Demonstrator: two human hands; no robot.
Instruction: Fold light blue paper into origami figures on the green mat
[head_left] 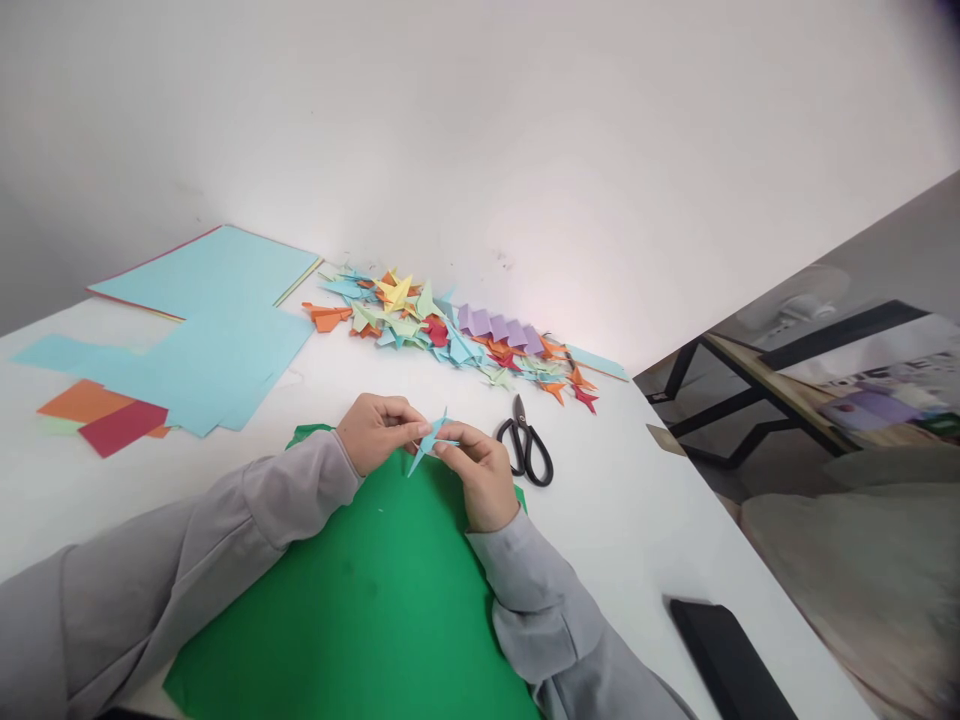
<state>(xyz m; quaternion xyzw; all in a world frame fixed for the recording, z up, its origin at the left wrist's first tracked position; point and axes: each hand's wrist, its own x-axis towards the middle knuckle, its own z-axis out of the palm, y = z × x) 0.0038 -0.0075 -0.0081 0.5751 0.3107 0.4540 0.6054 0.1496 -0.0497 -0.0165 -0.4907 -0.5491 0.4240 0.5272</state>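
A small light-blue origami crane [427, 443], narrow and pointed at its ends, is pinched between my two hands. My left hand [380, 432] grips it from the left with thumb and fingertips. From the right, my right hand [480, 470] has its thumb and index finger closed on the paper. Both hands hover over the far end of a green sheet [360, 600]. Just right of my right hand lie black-handled scissors [529, 445], blades pointing away. Behind the hands stretches a heap of folded paper cranes [405, 310] in many colours.
Large light-blue sheets [210, 270] are stacked at the back left, with smaller blue pieces [217, 370] before them. Orange paper [86, 400] and red paper [124, 428] lie at left. A black phone-like object [727, 655] sits near the table's right edge. A wall rises behind.
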